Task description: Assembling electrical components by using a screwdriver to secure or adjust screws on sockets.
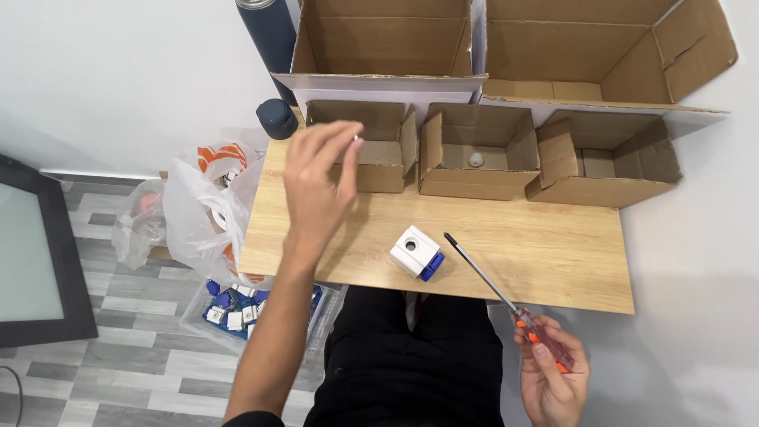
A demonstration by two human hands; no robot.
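Observation:
My left hand (316,182) is raised over the wooden table (553,269), pinching a tiny white part between thumb and fingertip just above the left small cardboard box (391,170). My right hand (553,372) is off the table's near right edge, gripping the orange handle of a screwdriver (482,273) whose dark shaft points up-left. The shaft tip ends close to a white and blue cube-shaped device (415,251) lying on the table. The middle small box (478,178) holds a small white piece; the right small box (601,170) looks empty.
Two large open cardboard boxes (379,75) (601,55) stand at the back. A dark bottle (269,32) and its cap (277,119) sit at the back left. White plastic bags (205,213) and a clear bin of white and blue devices (237,312) are on the floor at left.

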